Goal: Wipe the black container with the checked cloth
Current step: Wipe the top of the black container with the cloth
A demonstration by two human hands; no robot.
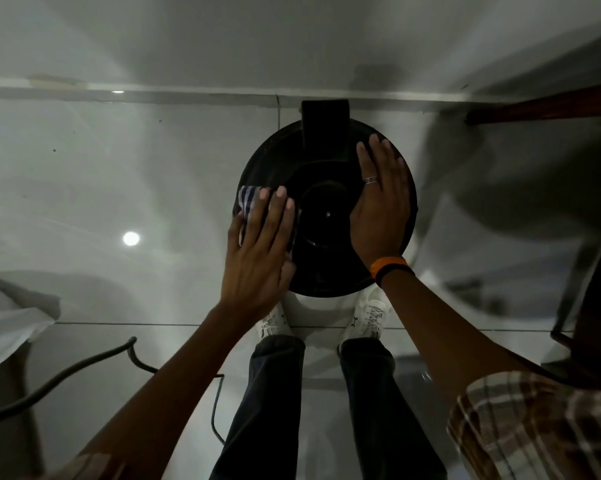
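Observation:
A round black container [321,188] with a lid stands on the floor against the wall, seen from straight above. My left hand [261,258] lies flat on the left side of the lid, pressing the checked cloth [248,202] against it; only the cloth's far corner shows past my fingers. My right hand [382,202] rests flat on the right side of the lid, fingers together, holding nothing. It wears a ring and an orange and black wristband.
My feet in white shoes [370,315] stand just in front of the container. A black cable [84,365] loops over the glossy grey floor at the left. A white sheet [12,327] lies far left. A dark wooden piece [548,105] juts in at the upper right.

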